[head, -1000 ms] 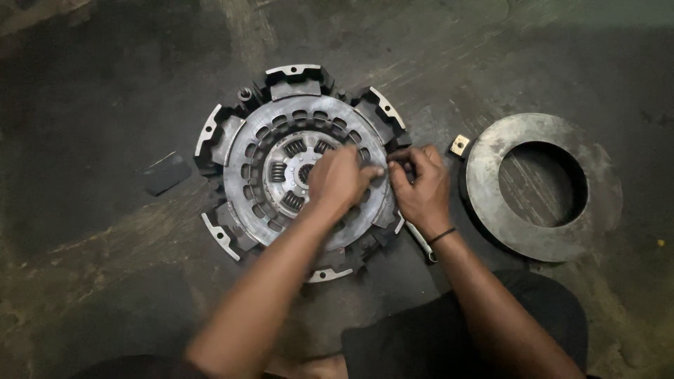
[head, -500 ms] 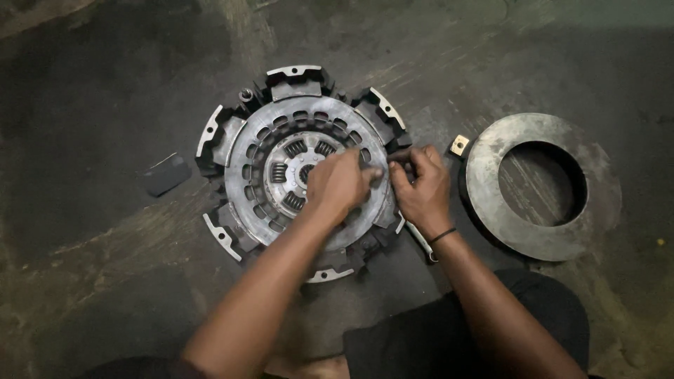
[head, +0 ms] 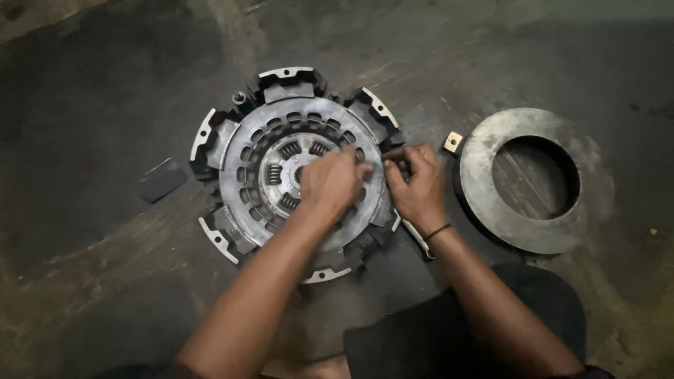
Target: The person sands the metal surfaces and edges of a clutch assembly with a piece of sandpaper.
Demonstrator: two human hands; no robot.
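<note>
A round metal clutch disc (head: 256, 168) with coil springs near its hub lies in a dark clutch cover (head: 291, 84) on the floor. My left hand (head: 331, 181) rests on the disc's right half, fingers curled over its rim area. My right hand (head: 415, 186) is at the disc's right edge, fingertips pinched on a small dark part there; what the part is cannot be made out. The two hands nearly touch.
A thick grey metal ring plate (head: 484, 193) lies to the right. A small tan block (head: 453, 141) sits by its left edge. A flat dark piece (head: 162, 180) lies left of the cover. The floor is stained dark concrete. My knee in dark cloth (head: 421, 337) is at the bottom.
Both hands stay at the disc's right edge, shifting only slightly; the fingers work at the same spot.
</note>
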